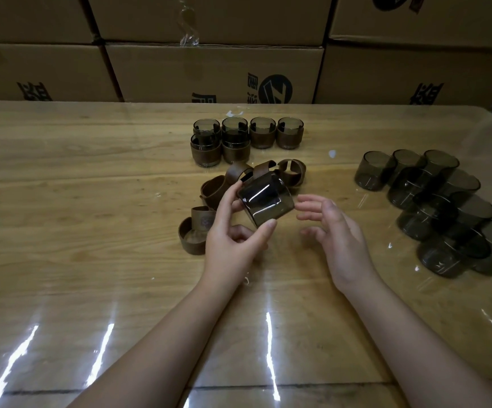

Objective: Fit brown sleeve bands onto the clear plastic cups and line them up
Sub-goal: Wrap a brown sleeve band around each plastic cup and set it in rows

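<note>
The left hand [233, 240] is pinching a bare, glossy, smoke-tinted cup [265, 201], tilted well off upright; the right hand [336, 231] is hovering beside it, fingers loosely spread, empty.

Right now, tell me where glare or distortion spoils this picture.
Head view: white glare streaks cross the near table; a highlight runs across the cup held by the left hand; wide-angle distortion leans the cardboard boxes; the bare cups at right look dim.
</note>
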Demonstrator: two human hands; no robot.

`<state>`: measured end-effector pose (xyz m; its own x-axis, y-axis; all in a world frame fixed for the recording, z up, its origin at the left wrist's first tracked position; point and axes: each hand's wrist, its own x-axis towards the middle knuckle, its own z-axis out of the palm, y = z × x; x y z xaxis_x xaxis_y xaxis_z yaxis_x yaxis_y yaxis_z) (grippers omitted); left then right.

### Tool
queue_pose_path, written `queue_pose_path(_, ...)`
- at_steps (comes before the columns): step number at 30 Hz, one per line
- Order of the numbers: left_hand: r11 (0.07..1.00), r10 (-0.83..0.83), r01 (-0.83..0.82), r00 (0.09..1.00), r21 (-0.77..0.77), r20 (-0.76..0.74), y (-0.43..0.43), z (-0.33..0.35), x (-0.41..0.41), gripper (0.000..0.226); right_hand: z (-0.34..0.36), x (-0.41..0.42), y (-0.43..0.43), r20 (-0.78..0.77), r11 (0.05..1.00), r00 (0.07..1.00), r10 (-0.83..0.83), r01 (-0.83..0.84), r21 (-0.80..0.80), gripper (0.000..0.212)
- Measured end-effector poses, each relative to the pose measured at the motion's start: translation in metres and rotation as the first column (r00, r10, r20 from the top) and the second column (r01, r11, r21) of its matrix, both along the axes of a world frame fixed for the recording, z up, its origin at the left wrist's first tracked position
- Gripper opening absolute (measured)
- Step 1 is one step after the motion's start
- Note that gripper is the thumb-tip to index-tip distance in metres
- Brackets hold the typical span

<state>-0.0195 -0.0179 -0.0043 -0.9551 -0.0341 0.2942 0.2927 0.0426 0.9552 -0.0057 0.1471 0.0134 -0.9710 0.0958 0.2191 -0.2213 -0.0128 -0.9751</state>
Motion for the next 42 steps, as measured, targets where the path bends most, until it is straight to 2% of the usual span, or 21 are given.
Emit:
queue_pose_path(7,0.974,-0.087,0.087,0.996,-0.211,0.01,0.003,0.005,0.008,0.058,0.005,0.002,0.0,0.0,0.998,0.999,0.043,-0.043,-0.042,0.04)
queue_pose_path(10,0.981,-0.08,0.092,0.994,-0.171,0.077,0.004,0.004,0.008,0.068,0.001,-0.001,0.001,0.014,0.999,0.999,0.035,-0.034,-0.04,0.042)
queue_pose_path(15,0.996,-0.093,0.093,0.989,0.005,0.117,0.004,0.003,0.005,0.081,-0.006,-0.008,0.003,0.081,0.999,0.996,0.042,-0.04,-0.022,0.054)
queue_pose_path(17,0.996,-0.087,0.084,0.991,0.04,0.103,0.004,0.004,0.006,0.079,-0.008,-0.008,0.001,0.099,0.998,0.993,0.067,-0.067,-0.007,0.046)
queue_pose_path(22,0.999,-0.028,0.027,0.999,0.016,0.034,0.005,0.004,0.007,0.061,-0.004,-0.003,-0.004,0.093,0.993,0.989,0.118,-0.12,0.017,0.035)
queue_pose_path(27,0.999,-0.027,0.025,0.999,-0.043,-0.038,0.004,0.001,0.006,0.063,-0.001,-0.001,-0.001,0.065,0.994,0.992,0.11,-0.109,-0.015,0.041)
queue_pose_path(33,0.988,-0.065,0.067,0.998,-0.136,0.021,0.005,0.0,0.006,0.055,0.002,-0.001,0.0,0.058,0.967,0.99,0.131,-0.114,-0.229,0.045)
queue_pose_path(36,0.987,-0.084,0.09,0.995,-0.133,0.048,0.007,-0.001,0.005,0.052,0.003,-0.003,0.001,0.057,0.952,0.99,0.13,-0.108,-0.287,0.043)
queue_pose_path(40,0.992,-0.087,0.091,0.995,-0.092,0.047,0.006,-0.001,0.005,0.052,0.0,-0.004,0.004,0.116,0.976,0.983,0.145,-0.123,-0.178,0.051)
queue_pose_path(42,0.994,-0.069,0.071,0.997,-0.08,0.02,0.005,-0.002,0.004,0.05,-0.001,-0.002,0.002,0.147,0.977,0.97,0.195,-0.179,-0.114,0.044)
